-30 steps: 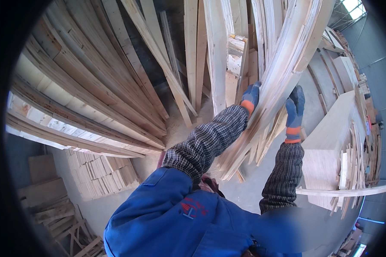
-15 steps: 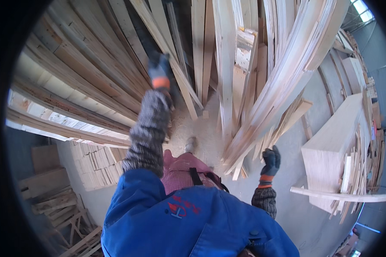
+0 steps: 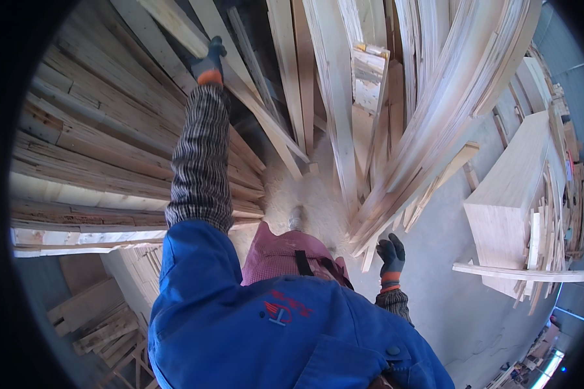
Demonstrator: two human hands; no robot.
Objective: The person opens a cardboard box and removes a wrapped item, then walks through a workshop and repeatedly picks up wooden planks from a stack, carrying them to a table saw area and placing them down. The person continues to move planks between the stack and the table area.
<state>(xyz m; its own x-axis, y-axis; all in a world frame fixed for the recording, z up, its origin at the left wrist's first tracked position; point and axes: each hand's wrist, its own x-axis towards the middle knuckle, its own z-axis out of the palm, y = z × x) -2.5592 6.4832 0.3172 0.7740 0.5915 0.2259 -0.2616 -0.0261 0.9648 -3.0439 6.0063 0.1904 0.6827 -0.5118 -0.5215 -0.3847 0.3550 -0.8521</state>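
With my left arm stretched forward, my left hand point(image 3: 209, 61), in a dark glove with an orange cuff, is closed around a long, pale wooden board point(image 3: 259, 111). The board leans at a slant, its lower end near the dusty floor and its upper end running out at the top edge. Other upright boards point(image 3: 289, 71) stand just right of it. My right hand point(image 3: 391, 254), gloved the same way, hangs low beside my body with its fingers apart and nothing in it. Near it are the lower ends of a bundle of leaning boards point(image 3: 428, 129).
Long stacked planks point(image 3: 104, 146) fill the left side. A narrow piece with a whitish end point(image 3: 370, 74) stands among the leaning boards. To the right is a pale wooden block stack point(image 3: 499, 214) with thin strips and a crosswise slat point(image 3: 532, 274). Scrap wood point(image 3: 110, 334) lies at lower left.
My left hand has moved forward and left and now grips the slanted board, whose upper part has shifted left. My right hand has dropped slightly and moved left. The view has turned a little.
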